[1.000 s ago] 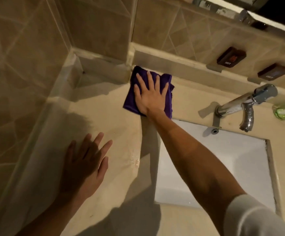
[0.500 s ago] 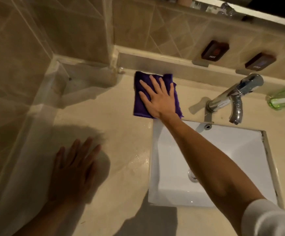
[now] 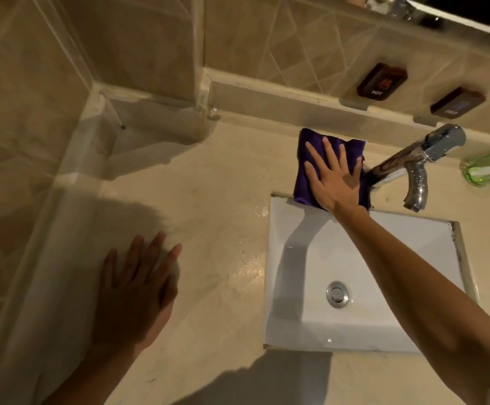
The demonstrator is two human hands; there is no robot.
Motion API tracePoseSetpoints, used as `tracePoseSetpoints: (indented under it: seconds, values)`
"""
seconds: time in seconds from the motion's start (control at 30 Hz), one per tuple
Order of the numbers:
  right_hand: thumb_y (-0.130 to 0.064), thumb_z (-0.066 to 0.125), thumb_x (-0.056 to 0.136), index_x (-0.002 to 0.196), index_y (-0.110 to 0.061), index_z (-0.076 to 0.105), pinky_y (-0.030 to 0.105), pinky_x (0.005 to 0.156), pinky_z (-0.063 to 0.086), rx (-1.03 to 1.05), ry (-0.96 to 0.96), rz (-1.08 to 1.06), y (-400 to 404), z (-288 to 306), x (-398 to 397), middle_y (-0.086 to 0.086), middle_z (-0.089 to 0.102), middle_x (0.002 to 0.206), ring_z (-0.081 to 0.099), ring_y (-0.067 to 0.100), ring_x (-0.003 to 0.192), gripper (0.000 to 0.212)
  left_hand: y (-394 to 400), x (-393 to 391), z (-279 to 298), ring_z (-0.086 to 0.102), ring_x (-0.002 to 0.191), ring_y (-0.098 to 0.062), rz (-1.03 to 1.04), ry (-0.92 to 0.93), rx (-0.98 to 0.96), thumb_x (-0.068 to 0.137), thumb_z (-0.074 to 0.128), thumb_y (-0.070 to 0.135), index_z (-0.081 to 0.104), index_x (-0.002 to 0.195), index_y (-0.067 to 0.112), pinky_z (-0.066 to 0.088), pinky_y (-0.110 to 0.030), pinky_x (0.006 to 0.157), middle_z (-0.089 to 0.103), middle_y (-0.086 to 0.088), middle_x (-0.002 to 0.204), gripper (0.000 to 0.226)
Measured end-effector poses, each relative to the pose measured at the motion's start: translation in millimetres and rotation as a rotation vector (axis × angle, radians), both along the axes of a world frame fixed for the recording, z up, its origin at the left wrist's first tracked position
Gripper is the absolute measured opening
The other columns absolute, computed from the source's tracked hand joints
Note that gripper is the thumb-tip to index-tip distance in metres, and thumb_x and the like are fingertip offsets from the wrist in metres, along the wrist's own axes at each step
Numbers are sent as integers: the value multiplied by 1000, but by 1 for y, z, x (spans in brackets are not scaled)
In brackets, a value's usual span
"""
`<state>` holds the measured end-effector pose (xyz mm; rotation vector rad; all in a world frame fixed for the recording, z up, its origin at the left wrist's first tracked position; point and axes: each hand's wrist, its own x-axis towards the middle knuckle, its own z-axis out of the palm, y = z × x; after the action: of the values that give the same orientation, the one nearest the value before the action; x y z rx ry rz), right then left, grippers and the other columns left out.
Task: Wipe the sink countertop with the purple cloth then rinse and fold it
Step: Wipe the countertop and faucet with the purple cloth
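The folded purple cloth [image 3: 303, 168] lies flat on the beige countertop [image 3: 217, 182], on the strip between the back ledge and the white sink basin [image 3: 355, 331]. My right hand [image 3: 333, 178] presses flat on the cloth with fingers spread, right beside the chrome faucet [image 3: 413, 159]. The cloth's near edge touches the basin rim. My left hand [image 3: 134, 290] rests palm down on the countertop at the left, fingers apart, holding nothing.
Two dark wall plates marked HOT [image 3: 382, 81] and COLD [image 3: 457, 102] sit above the ledge. A green glass holder [image 3: 489, 168] stands at the far right. Tiled walls close off the left side and a recessed corner [image 3: 138, 133]. Wet streaks glisten left of the basin.
My right hand has slid the cloth rightward along the back of the counter, from near the wall corner to beside the faucet. The left hand has stayed planted on the counter.
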<state>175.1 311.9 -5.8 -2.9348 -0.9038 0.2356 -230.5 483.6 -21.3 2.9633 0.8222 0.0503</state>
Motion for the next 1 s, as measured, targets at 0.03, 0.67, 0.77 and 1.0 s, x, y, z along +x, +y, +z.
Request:
tracePoseSetpoints:
  seconds: [0.03, 0.67, 0.77, 1.0]
  values:
    - [-67, 2, 97, 156, -55, 4, 59, 123, -8, -3, 6, -1, 4, 1, -2, -12, -1, 171, -7, 23, 157, 60, 0, 0, 0, 38, 149, -33, -5, -1, 15, 101, 33, 38, 42, 153, 33, 24, -59, 117, 32, -1, 166, 54]
    - [-73, 16, 96, 153, -56, 18, 64, 121, 0, 78, 35, 319, 112, 1, -53, -12, 12, 170, 4, 23, 157, 60, -6, 0, 13, 40, 148, -30, 10, 44, -40, 99, 32, 42, 42, 153, 35, 25, -56, 117, 33, 5, 165, 56]
    - [-73, 16, 96, 154, -56, 19, 61, 123, 4, 59, -4, 268, 57, 0, -15, -12, 15, 169, 7, 20, 157, 60, -5, 1, 13, 42, 146, -31, 14, 34, -41, 99, 31, 41, 46, 151, 34, 25, -57, 117, 35, 4, 163, 54]
    - [-68, 11, 98, 157, -48, 16, 57, 124, 6, 34, -10, 177, -23, 1, 36, -9, 10, 170, 3, 16, 157, 63, -4, 2, 13, 43, 145, -31, 35, 55, -61, 98, 34, 41, 51, 148, 30, 26, -58, 116, 38, 1, 162, 54]
